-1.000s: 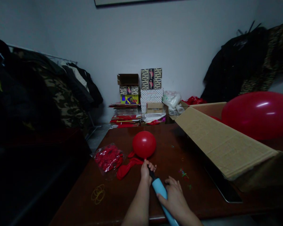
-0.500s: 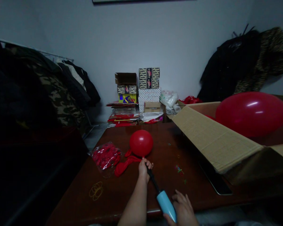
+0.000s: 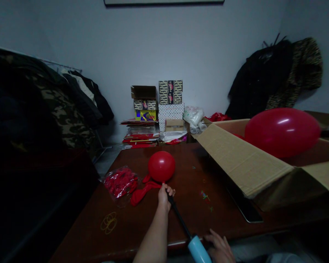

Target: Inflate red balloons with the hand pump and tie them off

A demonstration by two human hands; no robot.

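A small inflated red balloon [image 3: 161, 166] sits at the front end of a hand pump, whose blue barrel [image 3: 199, 250] reaches the bottom edge. My left hand [image 3: 165, 195] is closed around the pump's black front end and the balloon's neck. Beside the barrel is my right hand [image 3: 219, 248], its upper fingers spread; its thumb and palm are hidden, so its hold on the barrel cannot be made out. Flat red balloons [image 3: 142, 193] lie left of my left hand, next to a clear bag of red balloons [image 3: 121, 182].
At right, an open cardboard box [image 3: 244, 157] holds a large red balloon [image 3: 282, 132]. A phone [image 3: 248, 210] lies beside it. Yellow rubber bands [image 3: 109, 223] are on the table [image 3: 98, 244]. Boxes [image 3: 170, 92] stand behind; clothes hang on both sides.
The blue barrel and my right hand have moved down and right, away from my left hand, and more of the black shaft shows. The whole view has shifted slightly.
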